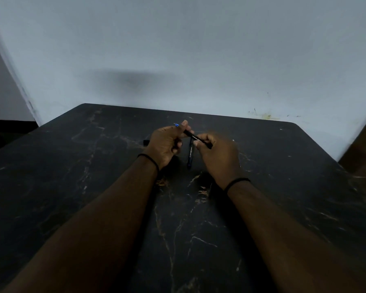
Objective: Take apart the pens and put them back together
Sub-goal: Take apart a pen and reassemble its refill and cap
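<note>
Gripping black pen (195, 138), blue tip showing.

We see a plain indoor room: a dark marbled surface (262, 187) against a bare, scuffed wall (178, 49).

A dark marble-patterned table (93, 187) stands against a pale blue-grey wall (199, 49) with yellowish stains low on its right, in dim light
</note>
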`<state>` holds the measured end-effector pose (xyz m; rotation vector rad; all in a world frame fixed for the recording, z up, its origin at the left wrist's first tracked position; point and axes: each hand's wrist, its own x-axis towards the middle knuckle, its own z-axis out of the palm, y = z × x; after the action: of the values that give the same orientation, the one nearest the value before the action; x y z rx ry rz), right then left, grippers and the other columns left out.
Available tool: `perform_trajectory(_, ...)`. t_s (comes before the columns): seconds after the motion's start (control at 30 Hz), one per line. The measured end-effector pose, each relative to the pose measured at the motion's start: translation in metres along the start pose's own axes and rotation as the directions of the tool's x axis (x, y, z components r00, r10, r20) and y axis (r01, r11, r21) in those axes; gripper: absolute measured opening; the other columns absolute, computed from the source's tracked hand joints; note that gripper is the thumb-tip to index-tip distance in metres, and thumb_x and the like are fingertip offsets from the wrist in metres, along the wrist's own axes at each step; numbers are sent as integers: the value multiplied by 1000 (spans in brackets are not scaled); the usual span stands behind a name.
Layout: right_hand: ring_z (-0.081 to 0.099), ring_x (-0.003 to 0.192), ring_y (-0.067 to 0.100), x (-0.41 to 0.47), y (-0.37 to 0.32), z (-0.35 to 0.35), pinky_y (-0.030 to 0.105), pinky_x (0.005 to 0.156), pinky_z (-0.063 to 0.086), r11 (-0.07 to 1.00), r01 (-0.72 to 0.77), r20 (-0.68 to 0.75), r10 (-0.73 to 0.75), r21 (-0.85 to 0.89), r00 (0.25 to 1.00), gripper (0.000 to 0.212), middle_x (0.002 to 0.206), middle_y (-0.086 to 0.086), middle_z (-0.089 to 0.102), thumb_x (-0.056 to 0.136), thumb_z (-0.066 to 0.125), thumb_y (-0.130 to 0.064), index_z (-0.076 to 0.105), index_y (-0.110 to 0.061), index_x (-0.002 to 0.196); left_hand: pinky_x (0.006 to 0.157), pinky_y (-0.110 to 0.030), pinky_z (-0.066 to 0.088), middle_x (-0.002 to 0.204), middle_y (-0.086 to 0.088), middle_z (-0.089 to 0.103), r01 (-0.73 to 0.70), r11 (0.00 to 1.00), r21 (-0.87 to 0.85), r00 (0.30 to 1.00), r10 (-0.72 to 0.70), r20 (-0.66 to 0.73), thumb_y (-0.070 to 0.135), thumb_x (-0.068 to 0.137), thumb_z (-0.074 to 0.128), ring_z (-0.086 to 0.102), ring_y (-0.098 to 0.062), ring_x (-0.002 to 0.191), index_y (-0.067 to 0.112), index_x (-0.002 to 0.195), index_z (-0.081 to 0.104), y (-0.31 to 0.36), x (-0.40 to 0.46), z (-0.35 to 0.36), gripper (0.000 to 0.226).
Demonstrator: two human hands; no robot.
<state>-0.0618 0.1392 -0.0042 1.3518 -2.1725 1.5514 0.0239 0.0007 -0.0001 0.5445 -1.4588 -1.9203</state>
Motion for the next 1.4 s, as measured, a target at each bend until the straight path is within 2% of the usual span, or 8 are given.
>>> perform_trajectory(0.2,60,69,13,0,-4,-3,32,66,49,997,54,56,-51,-54,997,9,72,-3,66,91,68,-22,72,-22,83,40,-16,31,85,-5,76,-41,998,-37,998,43,55,23,92,65,44,-5,45,17,70,73,4,-1,-4,24)
perform_trajectory(0.37,58,64,13,1,-5,-3,30,62,44,998,43,83,-38,-51,996,20,67,-3,63,92,66,-22,63,-27,74,40,-16,30,85,-5,76,-52,999,-17,998,52,45,23,92,65,44,-5,45,14,77,70,4,0,-4,19)
perform_trajectory(0.5,63,72,16,2,1,1,36,72,51,998,23,40,-21,-55,999,13,74,-1,69,92,65,-22,72,-19,82,37,-17,30,74,-5,75,-136,963,233,984,159,-83,35,92,66,42,-6,40,8,81,72,3,-5,3,30)
perform_trajectory(0.63,65,78,9,5,12,5,28,71,50,998,-29,-36,27,-63,999,12,81,-10,70,93,64,-30,74,-25,96,53,-26,45,63,-7,66,-138,766,628,831,434,-347,48,96,54,56,-13,53,15,65,66,9,-6,-2,47)
perform_trajectory(0.77,63,76,4,6,21,5,20,67,43,997,-41,-71,37,-58,997,12,77,-17,63,92,65,-32,74,-27,98,67,-31,40,86,-9,66,96,563,821,682,563,-466,45,97,48,63,-25,82,10,91,66,19,-6,-28,40)
perform_trajectory(0.9,59,71,2,5,21,6,14,62,39,995,-33,-53,29,-92,998,12,77,-15,65,93,62,-36,71,-30,96,89,-43,46,120,-19,65,381,275,883,756,457,-469,48,94,49,62,-38,109,6,116,63,18,-7,-31,50)
perform_trajectory(1.03,60,75,4,6,20,5,19,63,41,996,-42,-31,39,-84,999,13,81,-12,67,95,61,-34,72,-27,97,94,-43,43,129,-17,61,376,77,924,868,319,-380,48,96,43,58,-38,116,11,121,65,15,-7,-35,50)
perform_trajectory(1.4,55,70,3,5,20,6,20,62,37,993,-3,-4,3,-118,1000,10,74,-12,62,91,64,-31,67,-32,82,90,-42,45,122,-12,65,334,132,933,901,246,-357,54,87,49,60,-36,110,19,115,69,19,-9,-35,49)
